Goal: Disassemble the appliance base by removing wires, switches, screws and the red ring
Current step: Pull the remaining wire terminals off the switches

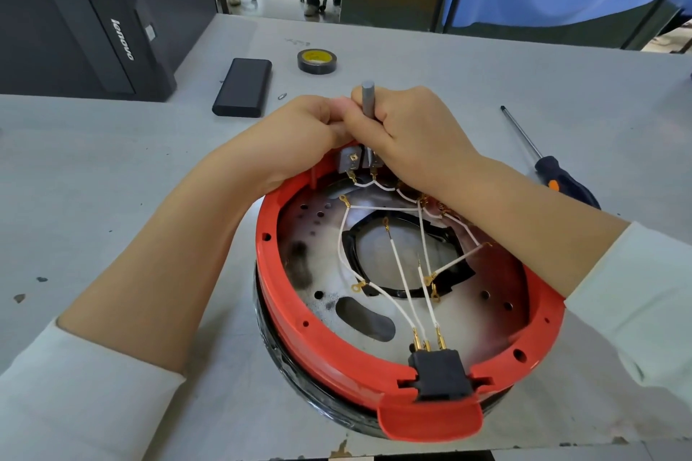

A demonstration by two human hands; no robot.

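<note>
Hands meet at ring (284, 296) far rim: right hand (408, 135) grips tool (369, 101) upright over switches (359, 161); left hand (299, 138) pinches beside it, steadying.

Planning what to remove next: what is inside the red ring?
Inside the red ring: a scorched metal plate, white wires with gold terminals, a black connector at the near edge. The hands cover the switches' far ends.

Beyond your fingers, far left, the black computer case (75, 11) bears the one legible word: "lenovo".
</note>
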